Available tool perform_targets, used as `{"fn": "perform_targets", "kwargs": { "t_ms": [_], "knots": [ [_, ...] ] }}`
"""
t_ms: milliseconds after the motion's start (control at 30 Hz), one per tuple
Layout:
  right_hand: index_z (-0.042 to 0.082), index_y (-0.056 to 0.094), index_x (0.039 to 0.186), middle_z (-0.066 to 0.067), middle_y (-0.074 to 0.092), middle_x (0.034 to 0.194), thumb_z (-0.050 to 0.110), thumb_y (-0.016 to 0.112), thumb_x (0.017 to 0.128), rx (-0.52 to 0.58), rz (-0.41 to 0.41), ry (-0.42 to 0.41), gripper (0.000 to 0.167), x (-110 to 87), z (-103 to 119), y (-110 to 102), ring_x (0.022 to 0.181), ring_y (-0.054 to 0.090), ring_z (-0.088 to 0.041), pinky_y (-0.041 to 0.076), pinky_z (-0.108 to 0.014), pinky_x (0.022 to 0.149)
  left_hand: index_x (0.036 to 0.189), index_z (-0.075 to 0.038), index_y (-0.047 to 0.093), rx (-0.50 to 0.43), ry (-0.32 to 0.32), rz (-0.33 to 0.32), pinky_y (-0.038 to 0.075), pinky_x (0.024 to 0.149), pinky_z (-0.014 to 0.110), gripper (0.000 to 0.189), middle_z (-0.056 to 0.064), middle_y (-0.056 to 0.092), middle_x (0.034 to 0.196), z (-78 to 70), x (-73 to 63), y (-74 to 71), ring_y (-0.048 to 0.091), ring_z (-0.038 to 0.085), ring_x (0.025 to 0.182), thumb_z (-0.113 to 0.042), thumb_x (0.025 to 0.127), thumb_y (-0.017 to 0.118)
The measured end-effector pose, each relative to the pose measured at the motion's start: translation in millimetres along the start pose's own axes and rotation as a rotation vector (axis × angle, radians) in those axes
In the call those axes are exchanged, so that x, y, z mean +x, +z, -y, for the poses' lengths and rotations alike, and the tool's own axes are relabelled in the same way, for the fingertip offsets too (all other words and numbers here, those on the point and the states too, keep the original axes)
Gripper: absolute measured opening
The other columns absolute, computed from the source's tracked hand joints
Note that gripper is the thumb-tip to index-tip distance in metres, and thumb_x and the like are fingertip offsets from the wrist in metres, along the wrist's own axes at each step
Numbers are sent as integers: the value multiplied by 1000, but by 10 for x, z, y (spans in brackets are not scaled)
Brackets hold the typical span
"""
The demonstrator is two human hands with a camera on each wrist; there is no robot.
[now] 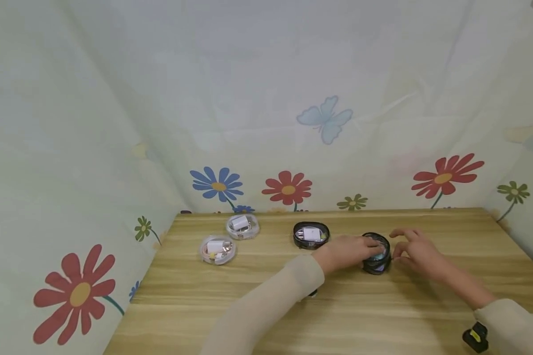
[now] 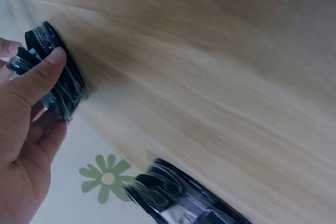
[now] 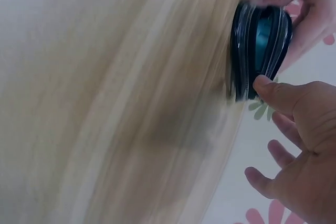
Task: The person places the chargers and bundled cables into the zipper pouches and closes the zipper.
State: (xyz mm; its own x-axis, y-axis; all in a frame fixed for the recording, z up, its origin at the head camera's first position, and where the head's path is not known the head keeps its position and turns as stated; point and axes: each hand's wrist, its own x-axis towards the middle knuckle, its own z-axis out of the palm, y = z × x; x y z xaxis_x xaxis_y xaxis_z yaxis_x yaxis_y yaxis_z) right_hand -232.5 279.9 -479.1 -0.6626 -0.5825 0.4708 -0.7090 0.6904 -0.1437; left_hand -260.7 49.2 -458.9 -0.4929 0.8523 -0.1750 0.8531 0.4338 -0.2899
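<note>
A round black-rimmed clear zip case [image 1: 376,267] lies on the table, right of centre. My left hand [image 1: 348,252] reaches over it and grips its edge; in the left wrist view the thumb presses on the near side of the case [image 2: 72,85] and fingers curl behind. Something bluish shows inside the partly opened case [image 3: 241,51] in the right wrist view. My right hand [image 1: 422,254] is at the case's right side, fingers spread and loosely bent, the thumb tip at the rim. Whether that thumb touches or only hovers is hard to tell.
Left of the hands sits another black-rimmed case [image 1: 298,243] with a white charger. Two clear-rimmed cases, one farther back [image 1: 253,231] and one nearer [image 1: 204,256], hold white chargers at the left. A black object with a yellow mark [image 1: 476,337] lies beside the right sleeve.
</note>
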Motion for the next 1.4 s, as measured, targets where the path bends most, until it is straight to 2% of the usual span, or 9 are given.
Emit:
{"fn": "perform_targets", "kwargs": {
  "t_ms": [233, 433, 667, 767, 900, 1033, 1167, 1267, 1400],
  "knots": [
    [22, 63, 66, -21, 60, 117, 1, 88, 72, 91, 57, 94, 33, -27, 153, -34, 104, 52, -48, 39, -62, 86, 158, -30, 37, 38, -56, -22, 47, 102, 21, 69, -7, 46, 155, -68, 57, 12, 49, 7, 136, -43, 96, 67],
    [21, 65, 69, -22, 59, 120, -2, 84, 76, 132, 96, 155, 30, -66, 242, -56, 107, 51, -49, 40, -64, 88, 158, -29, 35, 64, -81, -24, 44, 107, 22, 71, -7, 45, 155, -113, 83, 32, 46, 9, 139, -47, 96, 64],
    [18, 70, 72, -24, 60, 120, 2, 85, 78, 26, 67, 203, 23, -32, 198, -26, 107, 53, -51, 43, -67, 86, 157, -26, 38, 123, -82, -66, 42, 110, 25, 71, -3, 45, 151, -106, 15, 64, 46, 13, 136, -57, 96, 59],
    [18, 70, 75, -24, 60, 122, 5, 84, 80, -23, 67, 231, 19, 14, 160, 1, 106, 53, -53, 48, -66, 79, 157, -25, 39, 140, -53, -84, 39, 113, 29, 72, 0, 39, 156, -92, -27, 85, 41, 15, 140, -59, 96, 58],
    [19, 70, 76, -25, 61, 121, 5, 84, 79, -49, 61, 218, 20, 80, 98, 25, 105, 54, -53, 49, -67, 78, 161, -24, 30, 130, 66, -84, 29, 120, 32, 70, 0, 29, 165, -33, -50, 118, 29, 17, 150, -51, 101, 56],
    [20, 69, 75, -26, 61, 121, 3, 85, 77, -46, 66, 189, 24, 140, 26, 39, 106, 55, -54, 47, -68, 83, 165, -27, 12, 89, 142, -11, 25, 121, 25, 63, -2, 15, 170, 71, -63, 162, 19, 12, 154, -31, 110, 44],
    [20, 69, 74, -26, 61, 122, 3, 86, 77, -35, 81, 168, 24, 161, -9, 44, 105, 54, -55, 48, -69, 81, 165, -30, 4, 113, 159, 40, 32, 117, 23, 59, -4, 7, 171, 137, -77, 184, 20, 10, 153, -17, 113, 30],
    [20, 69, 75, -25, 61, 124, 3, 85, 79, -51, 93, 185, 23, 159, -19, 17, 108, 53, -56, 48, -71, 77, 165, -30, 8, 90, 155, 31, 35, 114, 22, 60, -6, 11, 171, 166, -65, 163, 25, 9, 152, -15, 113, 33],
    [23, 68, 75, -25, 60, 128, 5, 85, 80, -81, 136, 222, 24, 131, -10, -51, 113, 49, -58, 45, -76, 77, 164, -32, 14, -32, 142, 21, 40, 109, 20, 61, -7, 18, 169, 183, -49, 151, 39, 7, 144, -13, 111, 39]
  ]
}}
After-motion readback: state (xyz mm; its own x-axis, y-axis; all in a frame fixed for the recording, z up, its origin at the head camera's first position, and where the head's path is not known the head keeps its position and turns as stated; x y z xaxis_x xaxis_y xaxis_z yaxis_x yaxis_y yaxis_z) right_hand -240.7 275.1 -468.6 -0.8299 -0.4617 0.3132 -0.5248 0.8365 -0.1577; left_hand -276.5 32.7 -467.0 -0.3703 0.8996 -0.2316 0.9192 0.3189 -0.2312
